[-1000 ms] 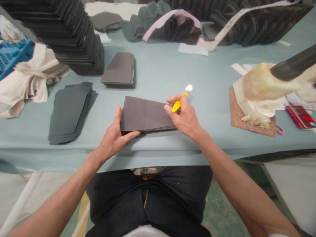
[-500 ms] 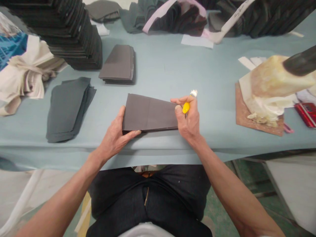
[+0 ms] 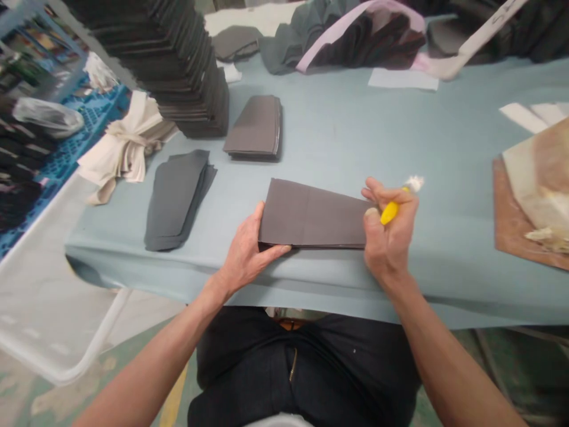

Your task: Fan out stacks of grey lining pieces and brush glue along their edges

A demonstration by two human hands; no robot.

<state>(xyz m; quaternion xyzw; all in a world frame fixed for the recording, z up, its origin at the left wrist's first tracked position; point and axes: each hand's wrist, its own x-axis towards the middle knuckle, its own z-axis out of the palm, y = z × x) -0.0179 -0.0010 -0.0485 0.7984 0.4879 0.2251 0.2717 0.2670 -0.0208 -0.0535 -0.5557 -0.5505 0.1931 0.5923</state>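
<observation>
A stack of dark grey tapered pieces [image 3: 317, 216] lies near the table's front edge, its narrow end on the right. My left hand [image 3: 249, 252] grips the wide end, with the thumb along the front side. At the narrow end, my right hand [image 3: 391, 228] pinches the pieces between thumb and fingers. Tucked in that same hand is a small brush [image 3: 390, 212] with a yellow handle and white bristles pointing up and away. Left of the stack, a fanned pile of greenish-grey pieces [image 3: 175, 201] rests on the table. Behind stands a short stack of brownish-grey pieces [image 3: 255, 127].
A tall column of dark pieces [image 3: 195, 77] rises at the back left beside a tied cream cloth bundle [image 3: 131, 142]. Dark pieces with a pink strip [image 3: 333, 29] lie along the back. On the right, a glue-crusted container [image 3: 542, 178] sits on a brown board [image 3: 509, 216].
The view has turned left, so everything sits further right and more of the blue pallet area shows. Both hands keep their hold on the stack, and the brush stays in the right hand.
</observation>
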